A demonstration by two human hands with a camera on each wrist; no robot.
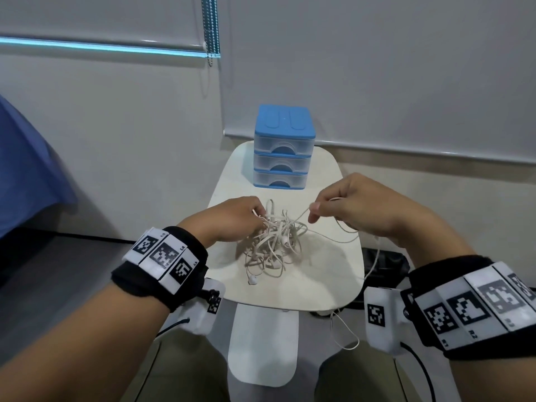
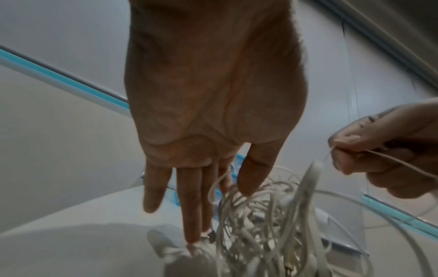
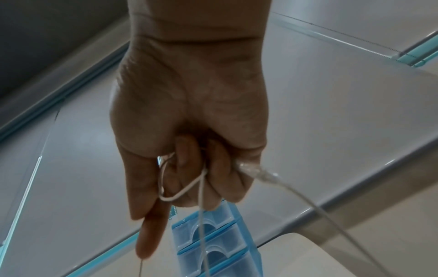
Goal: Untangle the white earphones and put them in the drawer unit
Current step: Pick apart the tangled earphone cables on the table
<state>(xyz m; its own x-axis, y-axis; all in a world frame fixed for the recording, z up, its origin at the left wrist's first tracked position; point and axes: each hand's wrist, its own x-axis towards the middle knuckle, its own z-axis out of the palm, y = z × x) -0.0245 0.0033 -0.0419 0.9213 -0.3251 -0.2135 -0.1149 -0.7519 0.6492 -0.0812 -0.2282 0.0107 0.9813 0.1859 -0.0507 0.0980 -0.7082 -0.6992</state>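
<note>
Tangled white earphones (image 1: pixel 271 242), thin cords in loose heap, on small white rounded table (image 1: pixel 324 274), just in front of three-drawer translucent plastic drawer unit with blue top (image 1: pixel 282 146); all drawers closed. Left hand (image 1: pixel 235 220) at heap's left edge, fingers (image 2: pixel 189 202) straight, touching cords. Right hand (image 1: pixel 352 207) right of heap, raised, curled fingers (image 3: pixel 222 174) pinching one cord pulled from heap; slack hangs over table's right edge.

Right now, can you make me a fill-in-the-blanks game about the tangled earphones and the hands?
1. The drawer unit has ___ drawers, all closed.
2. The top of the drawer unit is coloured ___.
3. The ___ hand pinches one cord pulled out of the white earphones.
4. The left hand reaches into the tangle on the white ___.

Missing words: three; blue; right; table
</note>
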